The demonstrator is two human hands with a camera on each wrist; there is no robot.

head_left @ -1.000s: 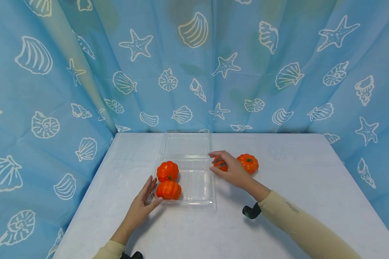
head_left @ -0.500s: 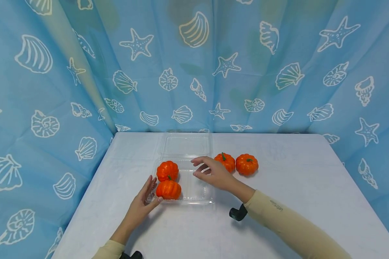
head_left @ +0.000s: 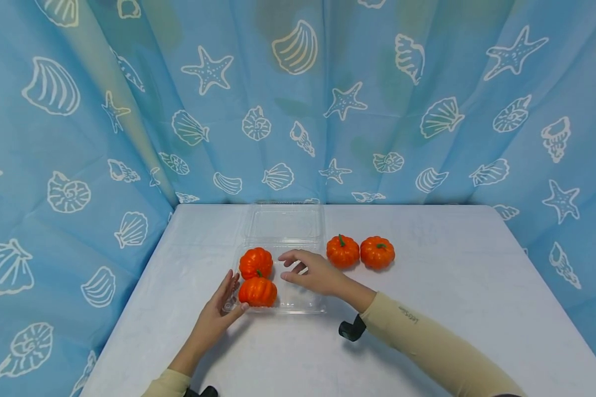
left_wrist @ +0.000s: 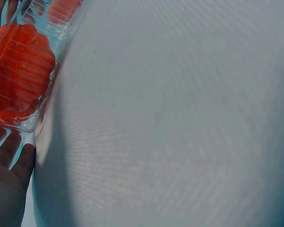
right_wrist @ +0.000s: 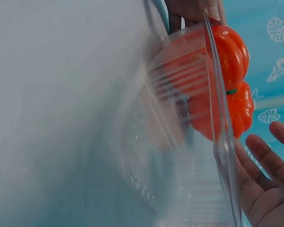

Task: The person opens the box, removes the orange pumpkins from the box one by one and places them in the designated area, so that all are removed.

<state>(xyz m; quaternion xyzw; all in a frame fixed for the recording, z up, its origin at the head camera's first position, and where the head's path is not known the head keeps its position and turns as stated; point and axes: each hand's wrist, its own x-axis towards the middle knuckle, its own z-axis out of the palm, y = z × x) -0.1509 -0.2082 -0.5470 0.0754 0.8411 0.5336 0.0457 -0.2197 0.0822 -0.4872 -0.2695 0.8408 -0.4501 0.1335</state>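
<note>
Blue shell-print curtain (head_left: 357, 60) behind your white table (head_left: 278, 358). Clear box (head_left: 300, 303) on the table, lid (head_left: 284, 223) laid back toward the curtain; only the head view shows the lid clearly. Your left hand (head_left: 214, 315) is at the box's near-left corner, fingers apart; the left wrist view gives their tips right by the ribbed wall. Your right hand (head_left: 312, 272) is over the box, nothing held; the right wrist view shows its fingers spread. Two pumpkins (head_left: 258, 292) sit touching inside, on your left; two loose pumpkins (head_left: 342, 252), head view only, sit right of it. The right wrist view catches a green stem (right_wrist: 231, 91) between the boxed pair.
</note>
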